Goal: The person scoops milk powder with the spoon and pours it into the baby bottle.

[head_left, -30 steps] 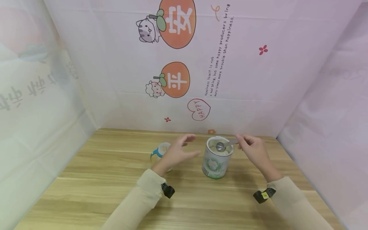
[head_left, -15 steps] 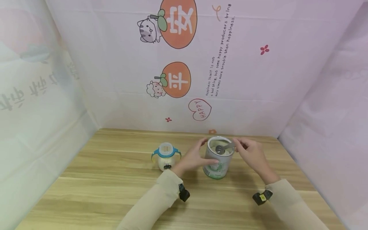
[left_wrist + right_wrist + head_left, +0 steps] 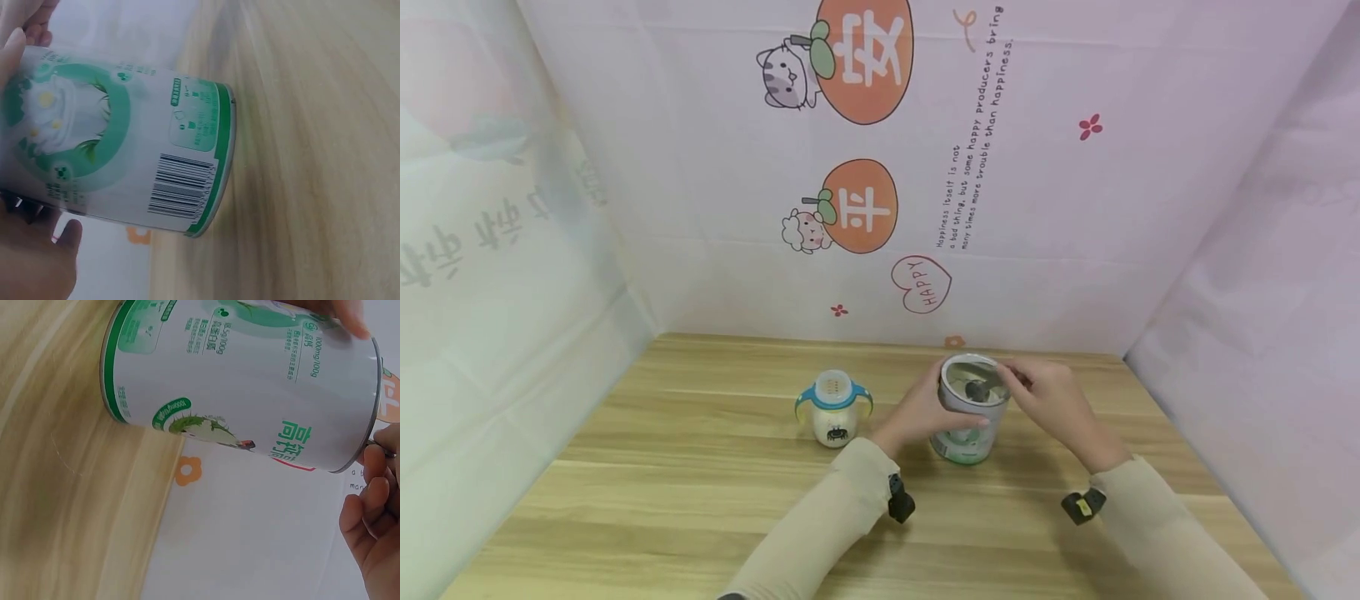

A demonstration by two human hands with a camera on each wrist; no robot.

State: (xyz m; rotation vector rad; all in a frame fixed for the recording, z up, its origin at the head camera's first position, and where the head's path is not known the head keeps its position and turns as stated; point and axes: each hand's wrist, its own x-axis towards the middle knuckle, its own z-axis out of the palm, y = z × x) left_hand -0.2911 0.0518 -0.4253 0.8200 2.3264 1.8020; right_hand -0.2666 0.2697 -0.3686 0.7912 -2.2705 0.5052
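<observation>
A white-and-green milk powder can stands upright and uncovered on the wooden table in the head view. My left hand grips its left side, thumb across the front. In the left wrist view the can's barcode label faces the camera. My right hand is at the can's right rim and pinches the handle of a grey metal spoon. The spoon's bowl sits inside the can at pale powder, partly in shadow. From the right wrist view, curled fingers show beside the rim.
A baby bottle with blue handles and a clear cap stands left of the can, close to my left forearm. White printed cloth walls the back and both sides of the wooden table.
My left hand has moved right, past the baby bottle, and taken hold of the can. The spoon's bowl has gone lower into the can, and my right hand has shifted slightly left.
</observation>
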